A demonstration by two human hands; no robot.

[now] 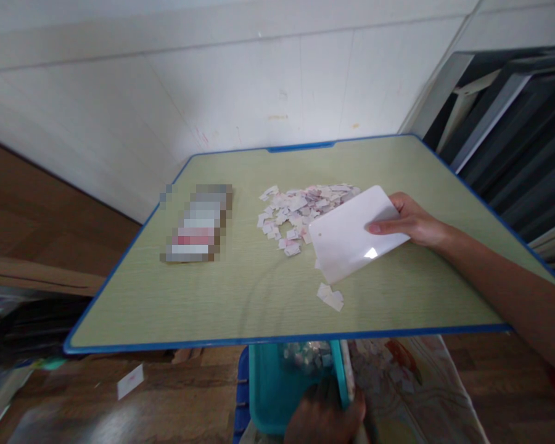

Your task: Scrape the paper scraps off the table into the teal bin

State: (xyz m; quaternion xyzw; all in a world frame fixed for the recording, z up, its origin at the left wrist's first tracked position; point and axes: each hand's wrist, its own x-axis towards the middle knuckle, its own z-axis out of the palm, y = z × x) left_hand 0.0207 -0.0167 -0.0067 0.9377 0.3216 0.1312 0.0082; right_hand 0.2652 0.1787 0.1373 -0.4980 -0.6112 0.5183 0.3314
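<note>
- The right hand (411, 222), over the table's (189, 308) right half, clamps the card (351, 240) at one end, thumb on top; a hold at one end alone could let it tip or twist.
- The pile (300, 206) lies on the table's middle, partly hidden by the card; whether they touch I cannot tell. A fast sweep could scatter these light scraps.
- The loose scraps (332, 297) lie nearest the table's near edge; a careless push could send them over it.
- Below that edge, the left hand (324, 413) is blurred beside the tray (271, 388); I cannot tell whether its fingers grip. Knocking the tray could spill the bits inside.
- Scraps missing the tray could land on the cloth (439, 382) below the table, or the floor (180, 394).
</note>
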